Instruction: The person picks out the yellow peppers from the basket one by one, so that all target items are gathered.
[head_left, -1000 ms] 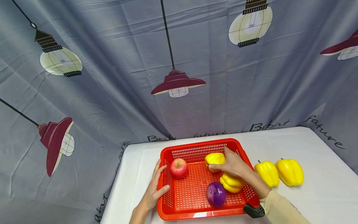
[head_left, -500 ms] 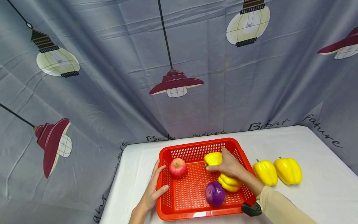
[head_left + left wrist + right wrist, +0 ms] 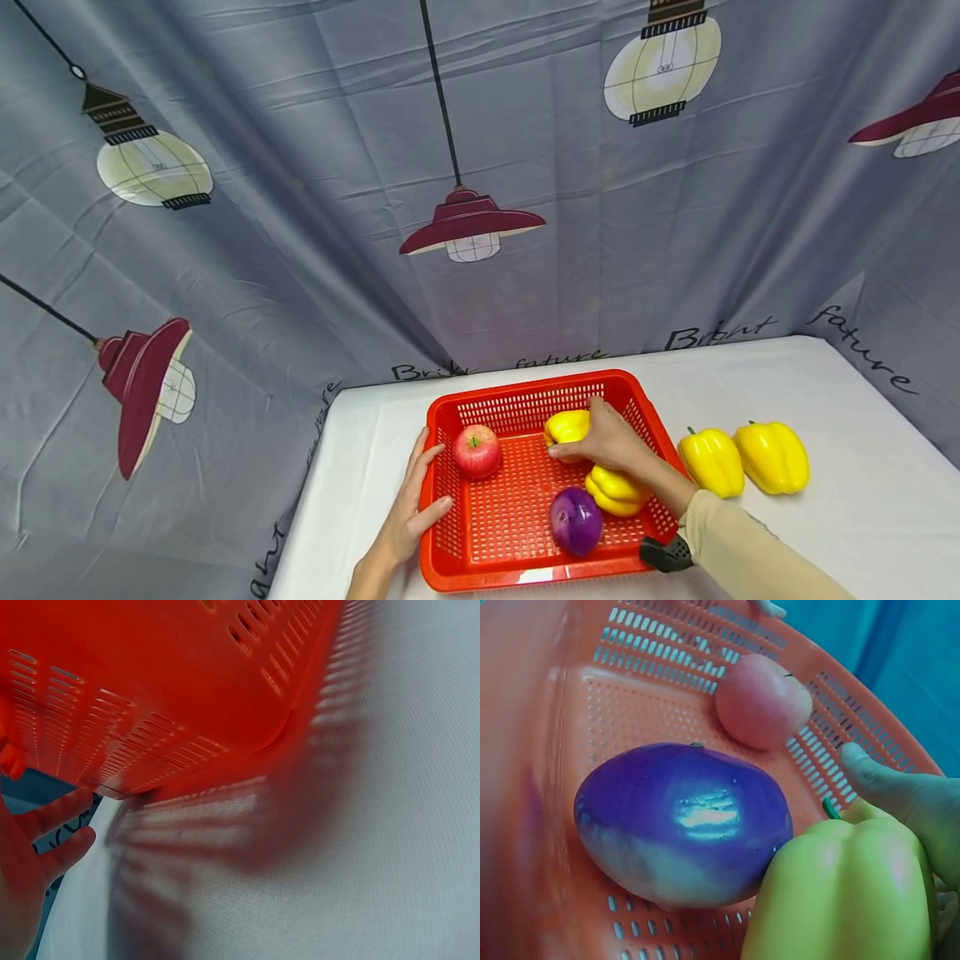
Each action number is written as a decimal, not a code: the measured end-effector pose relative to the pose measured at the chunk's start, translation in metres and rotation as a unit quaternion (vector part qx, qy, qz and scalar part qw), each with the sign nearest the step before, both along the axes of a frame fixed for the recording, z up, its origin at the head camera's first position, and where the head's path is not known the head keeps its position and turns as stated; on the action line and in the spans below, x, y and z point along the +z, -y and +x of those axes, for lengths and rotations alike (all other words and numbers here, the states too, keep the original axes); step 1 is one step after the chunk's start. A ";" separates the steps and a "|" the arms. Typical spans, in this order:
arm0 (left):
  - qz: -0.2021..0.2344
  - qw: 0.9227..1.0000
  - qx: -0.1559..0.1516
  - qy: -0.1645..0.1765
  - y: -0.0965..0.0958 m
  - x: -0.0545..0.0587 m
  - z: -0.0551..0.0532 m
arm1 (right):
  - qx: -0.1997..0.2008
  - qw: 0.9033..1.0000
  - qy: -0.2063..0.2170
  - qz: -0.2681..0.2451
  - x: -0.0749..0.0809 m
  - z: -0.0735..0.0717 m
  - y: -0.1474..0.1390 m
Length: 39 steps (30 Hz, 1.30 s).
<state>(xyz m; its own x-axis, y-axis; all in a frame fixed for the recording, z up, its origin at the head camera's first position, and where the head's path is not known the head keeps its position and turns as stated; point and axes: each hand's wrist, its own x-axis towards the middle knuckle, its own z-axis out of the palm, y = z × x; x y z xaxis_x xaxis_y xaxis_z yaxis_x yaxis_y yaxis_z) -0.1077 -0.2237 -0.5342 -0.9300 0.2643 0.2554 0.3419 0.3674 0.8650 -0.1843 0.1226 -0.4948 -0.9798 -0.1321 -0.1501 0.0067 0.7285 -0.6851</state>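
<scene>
Inside the red plastic basket [image 3: 517,577], my right hand [image 3: 618,437] grips a yellow bell pepper [image 3: 564,427] near the back wall, thumb on the near side and fingers over its far side. A second yellow bell pepper [image 3: 617,490] lies under my right wrist; it fills the foreground of the right wrist view. Touching it is a round purple vegetable [image 3: 576,521] with a whitish lower part [image 3: 645,862]. A red apple [image 3: 477,451] sits at the back left of the basket. My left hand [image 3: 405,508] rests against the basket's left rim, fingers extended and spread.
Two more yellow bell peppers, a left one [image 3: 712,462] and a right one [image 3: 774,458], lie side by side on the white tabletop [image 3: 862,533], right of the basket. A grey curtain [image 3: 300,250] printed with lamps hangs behind and beside the table.
My right hand and forearm have shifted slightly left, along with the gripped pepper. The left hand stays at the rim. The head view has also drifted a little.
</scene>
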 end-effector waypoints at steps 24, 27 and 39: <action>0.008 1.000 -0.020 0.013 0.002 -0.007 0.003 | -0.007 1.000 -0.014 -0.006 0.004 0.001 0.000; 0.003 1.000 -0.021 0.011 0.002 -0.007 0.003 | -0.006 1.000 -0.013 -0.009 0.006 0.002 0.000; -0.002 1.000 -0.004 -0.002 0.002 -0.003 -0.001 | 0.003 1.000 -0.010 -0.009 0.015 0.008 0.004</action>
